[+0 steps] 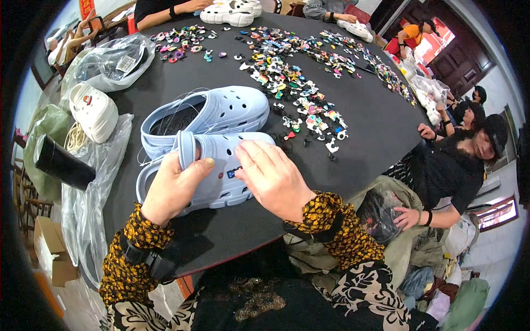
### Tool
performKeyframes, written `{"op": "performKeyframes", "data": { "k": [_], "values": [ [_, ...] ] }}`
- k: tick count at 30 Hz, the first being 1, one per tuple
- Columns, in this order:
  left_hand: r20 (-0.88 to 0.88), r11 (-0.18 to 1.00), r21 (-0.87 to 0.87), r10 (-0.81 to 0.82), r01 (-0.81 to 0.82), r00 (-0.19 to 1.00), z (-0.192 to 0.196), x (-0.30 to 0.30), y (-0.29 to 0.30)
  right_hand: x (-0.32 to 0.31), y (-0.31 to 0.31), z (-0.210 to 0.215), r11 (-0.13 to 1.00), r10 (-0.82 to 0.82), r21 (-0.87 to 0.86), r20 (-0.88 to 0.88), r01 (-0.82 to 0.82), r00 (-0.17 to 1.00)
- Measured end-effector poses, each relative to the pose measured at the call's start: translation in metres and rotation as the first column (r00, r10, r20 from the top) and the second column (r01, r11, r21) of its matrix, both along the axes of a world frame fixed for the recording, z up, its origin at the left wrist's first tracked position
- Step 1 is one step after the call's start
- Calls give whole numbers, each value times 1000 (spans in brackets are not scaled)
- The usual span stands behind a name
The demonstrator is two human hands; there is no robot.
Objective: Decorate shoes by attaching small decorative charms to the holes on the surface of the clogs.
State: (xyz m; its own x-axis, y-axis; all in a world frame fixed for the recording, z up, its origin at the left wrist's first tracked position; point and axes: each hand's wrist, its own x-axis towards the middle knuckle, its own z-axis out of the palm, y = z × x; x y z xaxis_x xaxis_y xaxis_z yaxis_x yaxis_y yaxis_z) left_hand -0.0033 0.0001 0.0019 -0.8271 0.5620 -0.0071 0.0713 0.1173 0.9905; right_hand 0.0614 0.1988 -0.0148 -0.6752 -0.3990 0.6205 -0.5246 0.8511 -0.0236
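A white clog [98, 118] is lying left of the far blue clog [237, 105]. Just in front of that, the left hand [174, 186] is gripping the near blue clog [222, 159]; the right hand [275, 179] is touching its top, whether pinching I cannot tell. Colourful charms [282, 76] are lying right of the far blue clog.

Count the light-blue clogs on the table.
2: the near clog, under the left hand and right hand, and the far clog, just beyond it. No others show, though the hands cover part of the near one.
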Motion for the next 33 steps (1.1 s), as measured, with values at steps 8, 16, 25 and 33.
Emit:
{"op": "performKeyframes", "data": {
  "k": [8, 16, 25, 33],
  "values": [
    [-36, 999, 0, 45, -45, 998, -5, 0, -1, -5, -2, -1, 999, 2, -54, -40, -4, 999],
    [7, 999, 35, 32, -32, 999, -2, 2, 0, -21, -5, -8, 992, 57, -102, -131, -71, 990],
    [15, 997, 68, 26, -27, 1000, -3, 2, 2, -22, 0, -5, 889, 64, -455, 16, -50, 998],
    [22, 998, 65, 11, -12, 1000, -2, 2, -1, -14, 0, 3, 888, 124, -459, 170, -32, 978]
  ]
}}
